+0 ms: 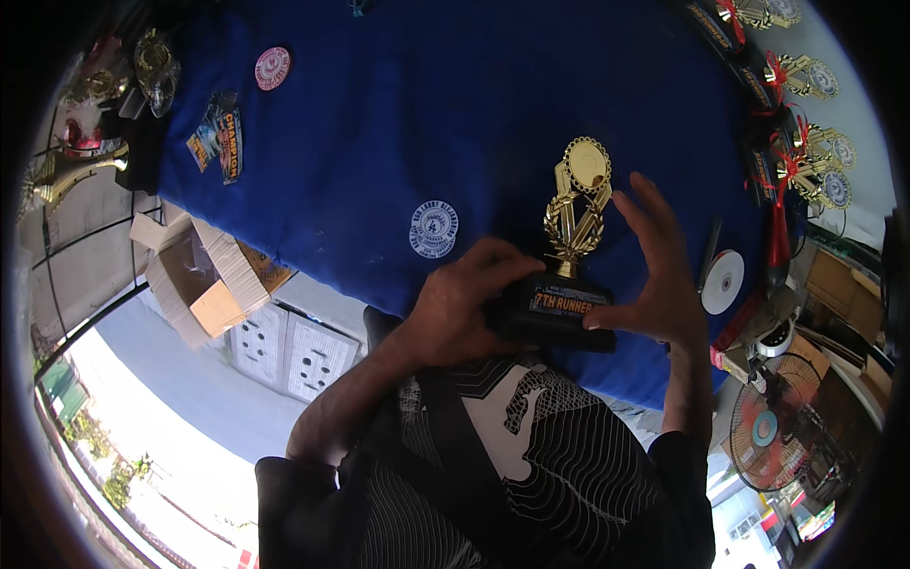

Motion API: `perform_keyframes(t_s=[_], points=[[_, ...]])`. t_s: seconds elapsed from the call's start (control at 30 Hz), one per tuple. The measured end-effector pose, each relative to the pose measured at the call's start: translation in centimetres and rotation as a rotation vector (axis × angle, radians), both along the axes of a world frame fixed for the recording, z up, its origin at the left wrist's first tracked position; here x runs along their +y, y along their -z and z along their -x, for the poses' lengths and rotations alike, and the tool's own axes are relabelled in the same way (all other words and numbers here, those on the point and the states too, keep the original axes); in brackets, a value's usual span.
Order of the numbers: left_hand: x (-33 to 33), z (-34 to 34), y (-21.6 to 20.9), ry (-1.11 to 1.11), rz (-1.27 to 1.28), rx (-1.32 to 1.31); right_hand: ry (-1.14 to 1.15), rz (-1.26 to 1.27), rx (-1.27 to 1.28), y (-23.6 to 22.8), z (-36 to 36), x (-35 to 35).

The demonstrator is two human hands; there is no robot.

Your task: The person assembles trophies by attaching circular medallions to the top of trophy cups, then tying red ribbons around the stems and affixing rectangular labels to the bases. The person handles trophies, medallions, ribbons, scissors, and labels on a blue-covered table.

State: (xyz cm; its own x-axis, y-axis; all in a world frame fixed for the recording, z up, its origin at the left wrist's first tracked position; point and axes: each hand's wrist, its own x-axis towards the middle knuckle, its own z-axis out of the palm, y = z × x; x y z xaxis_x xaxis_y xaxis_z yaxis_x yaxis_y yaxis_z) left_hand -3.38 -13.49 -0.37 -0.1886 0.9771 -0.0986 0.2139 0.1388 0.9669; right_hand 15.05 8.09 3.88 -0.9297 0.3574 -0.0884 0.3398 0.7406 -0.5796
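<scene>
A small gold trophy (pixel 567 223) on a black base (pixel 559 334) stands near me at the front edge of the blue-covered table. It has a round, scalloped-edged disc on top and a leafy wreath below. My left hand (pixel 464 299) is closed around the left side of the base. On the front of the base is a dark printed label (pixel 555 300). My right hand (pixel 656 284) has its fingers stretched up and apart, with the thumb against the label's right end. Left of the trophy lies a round white printed sticker (pixel 434 229).
Several finished trophies with red ribbons (pixel 806 171) line the right side. A white disc-shaped roll (pixel 723 282) lies nearer. Printed labels (pixel 220 137) and a round pink sticker (pixel 274 68) are at the far left. Beyond the table are an open cardboard box (pixel 204 275) and a fan (pixel 773 425).
</scene>
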Motion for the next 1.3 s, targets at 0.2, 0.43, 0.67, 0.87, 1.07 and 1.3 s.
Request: perform_keyframes(t_s=[0.2,0.43,0.67,0.87,1.07,1.3], points=[[0.2,-0.1,-0.1,0.051,0.026,0.068,-0.045,-0.13,0.02,1.3,2.9,-2.1],[0.3,0.0,-0.1,0.02,0.023,0.058,0.031,-0.28,0.051,1.9,4.4,-2.4],[0.3,0.1,0.3,0.079,0.0,0.047,0.107,-0.268,0.055,0.4,0.4,-1.6],[0.4,0.9,-1.7,0.026,-0.025,0.093,0.103,-0.322,0.033,2.4,4.7,-4.2],[-8.9,7.3,-2.3,-0.635,-0.116,0.413,0.717,0.347,0.19,3.6,0.3,-2.2],[-30.5,28.0,8.9,-1.648,0.211,0.594,0.782,0.739,-0.006,5.6,-2.5,-2.1]])
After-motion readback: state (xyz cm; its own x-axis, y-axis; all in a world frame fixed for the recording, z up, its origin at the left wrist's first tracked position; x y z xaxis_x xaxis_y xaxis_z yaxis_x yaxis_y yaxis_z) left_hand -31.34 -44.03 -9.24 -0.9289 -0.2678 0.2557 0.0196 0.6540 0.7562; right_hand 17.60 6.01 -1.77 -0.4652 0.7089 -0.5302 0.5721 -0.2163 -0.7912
